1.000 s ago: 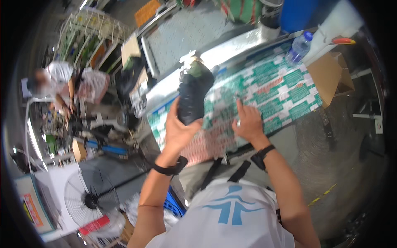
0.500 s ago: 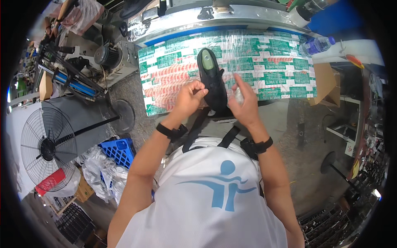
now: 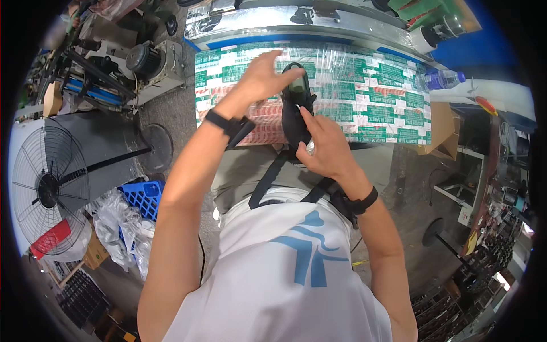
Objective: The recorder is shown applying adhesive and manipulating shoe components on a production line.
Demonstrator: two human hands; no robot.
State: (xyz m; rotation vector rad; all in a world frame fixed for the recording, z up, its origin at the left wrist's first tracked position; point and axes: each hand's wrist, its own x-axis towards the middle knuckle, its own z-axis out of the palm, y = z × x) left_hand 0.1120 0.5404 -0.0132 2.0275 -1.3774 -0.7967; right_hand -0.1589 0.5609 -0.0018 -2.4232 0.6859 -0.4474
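A black shoe [image 3: 296, 122] lies in front of me, toe toward my body, with a green shoe last [image 3: 297, 86] showing in its opening. My left hand [image 3: 262, 80] is over the heel end from the left, fingers apart, thumb reaching across the rim of the opening. I cannot tell whether the thumb touches it. On the right side of the shoe, my right hand [image 3: 327, 147] is closed with its index finger pointed at the upper. A small whitish tool [image 3: 310, 148] shows partly in this hand, its kind unclear; a thin light tip shows near the index fingertip.
Under the shoe is a tabletop [image 3: 393, 108] covered with green, white and red printed tape. A metal rail [image 3: 273, 28] runs behind it. A plastic bottle [image 3: 444, 79] lies at the right edge, above a cardboard box [image 3: 444, 128]. A standing fan [image 3: 48, 190] and blue crate [image 3: 142, 199] are at left.
My left hand has moved from the shoe's left side up to its heel end and spread its fingers. My right hand has shifted left, bringing its index finger over the shoe's upper.
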